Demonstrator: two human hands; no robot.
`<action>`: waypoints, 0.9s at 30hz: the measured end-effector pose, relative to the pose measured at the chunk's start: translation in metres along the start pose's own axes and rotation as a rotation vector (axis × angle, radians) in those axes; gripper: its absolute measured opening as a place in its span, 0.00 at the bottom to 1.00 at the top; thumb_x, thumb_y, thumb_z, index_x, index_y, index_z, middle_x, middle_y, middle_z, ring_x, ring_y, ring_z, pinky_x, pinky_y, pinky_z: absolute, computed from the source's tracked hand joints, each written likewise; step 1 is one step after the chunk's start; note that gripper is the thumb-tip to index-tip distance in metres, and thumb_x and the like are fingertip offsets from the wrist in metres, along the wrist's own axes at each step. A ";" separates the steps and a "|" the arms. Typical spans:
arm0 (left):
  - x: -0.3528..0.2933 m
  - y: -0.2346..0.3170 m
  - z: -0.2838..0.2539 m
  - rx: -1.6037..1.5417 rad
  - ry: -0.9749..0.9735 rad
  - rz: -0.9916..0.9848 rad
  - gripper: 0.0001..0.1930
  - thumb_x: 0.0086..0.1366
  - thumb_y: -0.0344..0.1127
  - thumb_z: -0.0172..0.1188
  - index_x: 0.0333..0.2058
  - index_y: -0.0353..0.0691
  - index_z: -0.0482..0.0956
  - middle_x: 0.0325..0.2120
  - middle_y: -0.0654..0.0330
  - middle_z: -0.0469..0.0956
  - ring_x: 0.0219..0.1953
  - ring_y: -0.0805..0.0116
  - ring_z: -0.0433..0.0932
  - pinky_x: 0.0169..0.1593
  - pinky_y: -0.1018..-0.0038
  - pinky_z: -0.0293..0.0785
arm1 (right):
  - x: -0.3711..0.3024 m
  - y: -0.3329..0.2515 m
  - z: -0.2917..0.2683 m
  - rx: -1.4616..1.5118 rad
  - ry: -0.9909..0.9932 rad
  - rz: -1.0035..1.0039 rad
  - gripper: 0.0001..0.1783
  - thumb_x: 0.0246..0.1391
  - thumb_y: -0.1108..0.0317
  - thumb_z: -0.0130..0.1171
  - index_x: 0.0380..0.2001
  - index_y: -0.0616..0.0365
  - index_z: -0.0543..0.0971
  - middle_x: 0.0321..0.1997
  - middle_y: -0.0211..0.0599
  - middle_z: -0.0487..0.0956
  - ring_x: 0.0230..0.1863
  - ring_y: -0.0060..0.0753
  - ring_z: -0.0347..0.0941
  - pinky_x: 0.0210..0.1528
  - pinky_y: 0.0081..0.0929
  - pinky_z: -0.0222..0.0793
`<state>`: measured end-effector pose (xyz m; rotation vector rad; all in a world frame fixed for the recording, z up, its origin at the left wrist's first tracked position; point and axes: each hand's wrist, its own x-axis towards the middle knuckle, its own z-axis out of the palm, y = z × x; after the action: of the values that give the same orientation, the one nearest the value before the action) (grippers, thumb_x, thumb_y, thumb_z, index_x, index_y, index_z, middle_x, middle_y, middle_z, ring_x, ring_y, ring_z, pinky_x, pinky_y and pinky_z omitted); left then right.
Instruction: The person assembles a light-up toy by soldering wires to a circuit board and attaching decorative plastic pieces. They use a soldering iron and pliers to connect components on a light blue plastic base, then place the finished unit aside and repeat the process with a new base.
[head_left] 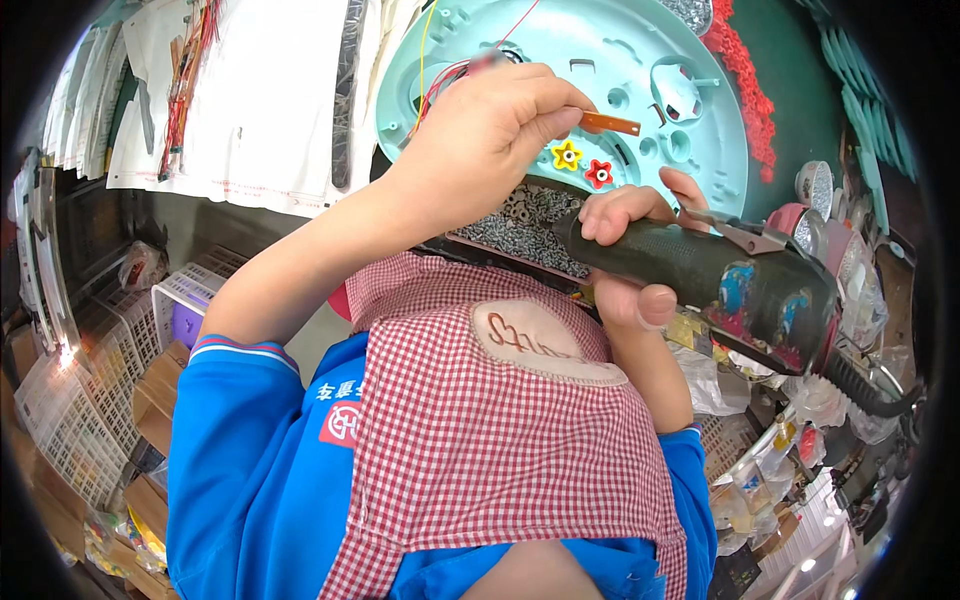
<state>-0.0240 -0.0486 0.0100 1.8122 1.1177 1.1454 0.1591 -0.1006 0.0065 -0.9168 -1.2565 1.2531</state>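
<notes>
My left hand (pixel 500 135) pinches a thin orange strip (pixel 618 124), perhaps a circuit board, between thumb and fingertips. It hovers over a large light-blue plastic shell (pixel 715 155) with moulded posts and holes. A yellow star piece (pixel 567 155) and a red star piece (pixel 599 173) sit in the shell below the strip. Thin red and yellow wires (pixel 424 85) run beside my left hand, which partly hides them. My right hand (pixel 635 215) is wrapped round a dark electric screwdriver (pixel 710 275), whose nose points left over a tray of small screws (pixel 530 235).
White sheets (pixel 270 90) cover the surface at left, with bundled wires (pixel 185 90) on them. Red pieces (pixel 745 90) line the shell's right side. A black cord (pixel 865 390) trails from the screwdriver. Crates (pixel 90 420) and cardboard boxes (pixel 160 395) stand at lower left.
</notes>
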 end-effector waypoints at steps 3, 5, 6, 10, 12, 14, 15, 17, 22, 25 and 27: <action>-0.003 0.017 -0.012 -0.064 -0.114 -0.292 0.08 0.68 0.25 0.50 0.39 0.34 0.78 0.27 0.62 0.73 0.32 0.73 0.73 0.38 0.76 0.70 | 0.004 -0.006 -0.011 0.246 -0.036 -0.156 0.59 0.43 0.25 0.60 0.63 0.60 0.54 0.30 0.37 0.74 0.30 0.34 0.71 0.37 0.37 0.69; -0.015 0.007 -0.009 0.034 -0.135 -0.034 0.06 0.59 0.23 0.56 0.34 0.37 0.80 0.27 0.62 0.74 0.33 0.70 0.74 0.36 0.73 0.71 | 0.006 -0.027 -0.018 0.337 -0.058 -0.226 0.59 0.43 0.25 0.59 0.65 0.58 0.54 0.30 0.37 0.74 0.30 0.34 0.70 0.37 0.37 0.69; -0.022 0.005 -0.006 0.104 -0.207 0.071 0.06 0.57 0.23 0.57 0.33 0.38 0.81 0.27 0.62 0.75 0.33 0.69 0.74 0.36 0.73 0.71 | 0.008 -0.033 -0.019 0.344 -0.068 -0.235 0.59 0.43 0.24 0.58 0.66 0.56 0.54 0.30 0.36 0.74 0.30 0.34 0.70 0.38 0.37 0.68; -0.033 0.012 0.014 0.298 -0.272 0.187 0.06 0.45 0.31 0.67 0.26 0.45 0.83 0.27 0.69 0.75 0.31 0.69 0.72 0.34 0.72 0.71 | 0.015 -0.047 -0.021 0.364 -0.124 -0.236 0.56 0.44 0.25 0.59 0.66 0.52 0.60 0.30 0.29 0.70 0.31 0.28 0.67 0.40 0.32 0.64; -0.034 0.009 0.022 0.399 -0.260 0.232 0.07 0.41 0.36 0.69 0.23 0.47 0.83 0.26 0.73 0.74 0.30 0.72 0.72 0.32 0.74 0.70 | 0.015 -0.047 -0.021 0.360 -0.137 -0.244 0.55 0.44 0.26 0.59 0.66 0.52 0.61 0.30 0.28 0.70 0.31 0.27 0.66 0.40 0.32 0.63; -0.036 0.007 0.024 0.434 -0.251 0.256 0.06 0.42 0.35 0.68 0.23 0.48 0.83 0.25 0.73 0.74 0.30 0.72 0.72 0.32 0.74 0.70 | 0.015 -0.048 -0.022 0.348 -0.147 -0.250 0.55 0.44 0.26 0.59 0.66 0.52 0.60 0.30 0.27 0.70 0.31 0.27 0.66 0.41 0.32 0.64; -0.035 0.006 0.024 0.451 -0.246 0.268 0.06 0.42 0.35 0.68 0.22 0.48 0.83 0.25 0.73 0.74 0.30 0.72 0.71 0.31 0.75 0.69 | 0.015 -0.049 -0.025 0.339 -0.157 -0.253 0.55 0.44 0.26 0.59 0.67 0.52 0.60 0.31 0.27 0.70 0.31 0.27 0.66 0.41 0.32 0.64; -0.034 0.006 0.023 0.410 -0.220 0.266 0.06 0.41 0.35 0.67 0.22 0.48 0.83 0.24 0.73 0.74 0.29 0.73 0.71 0.31 0.75 0.69 | 0.017 -0.050 -0.026 0.336 -0.188 -0.258 0.55 0.45 0.26 0.60 0.67 0.52 0.60 0.31 0.28 0.70 0.31 0.27 0.66 0.41 0.32 0.64; -0.031 0.008 0.023 0.415 -0.228 0.280 0.06 0.41 0.35 0.68 0.22 0.48 0.83 0.24 0.73 0.74 0.28 0.73 0.71 0.30 0.75 0.69 | 0.018 -0.051 -0.025 0.307 -0.233 -0.266 0.56 0.45 0.27 0.60 0.67 0.52 0.59 0.31 0.29 0.71 0.32 0.29 0.66 0.41 0.34 0.64; -0.030 0.009 0.025 0.387 -0.200 0.263 0.06 0.41 0.34 0.69 0.22 0.48 0.83 0.24 0.73 0.75 0.27 0.72 0.71 0.30 0.75 0.69 | 0.017 -0.053 -0.023 0.304 -0.176 -0.255 0.57 0.44 0.27 0.62 0.67 0.54 0.58 0.32 0.32 0.71 0.32 0.30 0.67 0.41 0.35 0.65; -0.026 0.012 0.022 0.356 -0.193 0.246 0.06 0.42 0.33 0.69 0.23 0.47 0.84 0.24 0.71 0.76 0.26 0.71 0.72 0.30 0.74 0.69 | 0.017 -0.052 -0.024 0.304 -0.103 -0.242 0.59 0.43 0.29 0.64 0.67 0.58 0.56 0.37 0.41 0.73 0.32 0.33 0.71 0.39 0.35 0.68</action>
<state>-0.0060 -0.0793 0.0043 2.3349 1.0549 0.9205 0.1889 -0.0884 0.0563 -0.4724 -1.1770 1.2652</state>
